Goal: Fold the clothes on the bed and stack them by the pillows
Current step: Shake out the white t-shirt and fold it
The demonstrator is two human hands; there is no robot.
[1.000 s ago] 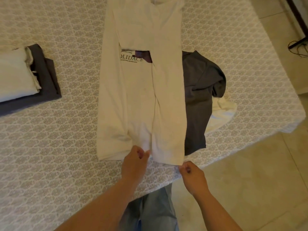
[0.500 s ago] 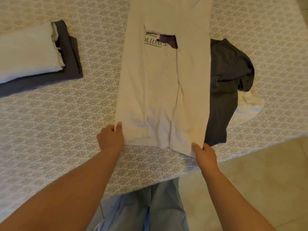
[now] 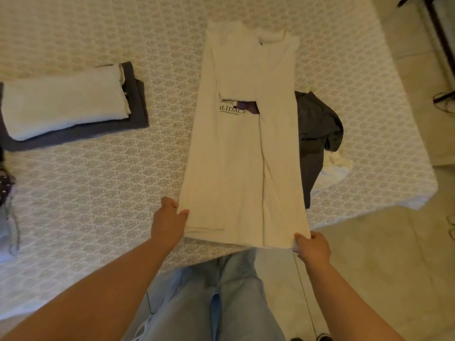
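A cream T-shirt (image 3: 236, 156) with dark lettering lies lengthwise on the patterned bedspread (image 3: 103, 188), both sides folded inward into a long strip. My left hand (image 3: 168, 223) pinches its bottom left corner. My right hand (image 3: 311, 248) pinches the bottom right corner, and the hem is lifted past the bed's edge. A crumpled dark grey garment (image 3: 316, 134) lies partly under the shirt's right side, with a white piece of cloth (image 3: 336, 168) beneath it. At the left sits a stack of a folded white garment (image 3: 64, 104) on a folded dark grey one (image 3: 134, 102).
The bed's near edge runs diagonally just behind my hands, with its corner (image 3: 423, 200) at the right. Beige tiled floor (image 3: 381, 267) lies beyond. Some dark spotted cloth (image 3: 5, 190) shows at the far left edge. Cables (image 3: 443, 99) lie on the floor at the right.
My left hand moved from the middle of the hem to the bottom left corner. Both hands now hold the corners and have drawn the hem up and toward me.
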